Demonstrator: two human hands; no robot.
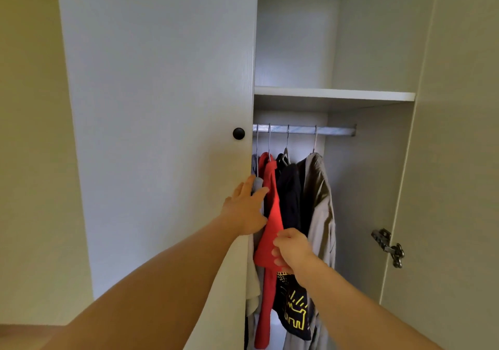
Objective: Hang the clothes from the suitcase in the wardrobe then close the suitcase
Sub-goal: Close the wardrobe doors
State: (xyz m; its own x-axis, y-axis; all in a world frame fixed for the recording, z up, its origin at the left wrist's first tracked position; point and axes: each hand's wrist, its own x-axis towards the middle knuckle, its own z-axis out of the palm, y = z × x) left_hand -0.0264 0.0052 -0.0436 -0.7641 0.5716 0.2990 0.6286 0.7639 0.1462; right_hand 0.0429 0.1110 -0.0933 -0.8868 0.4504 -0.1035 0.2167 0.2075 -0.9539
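A pale yellowish wall [29, 133] lies far left of the left hand [244, 209]. Above that hand, the shut wardrobe door [156, 85] carries a black knob [238, 133]. Up from the right hand [293, 249] a white shelf [334, 95] spans the softly lit interior, and a metal hinge [388, 247] sits to its right.

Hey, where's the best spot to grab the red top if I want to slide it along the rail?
Probably its hanger neck, just under the hook, reaching from the open right side: the red top hangs limp, and the door blocks the left of the rail.
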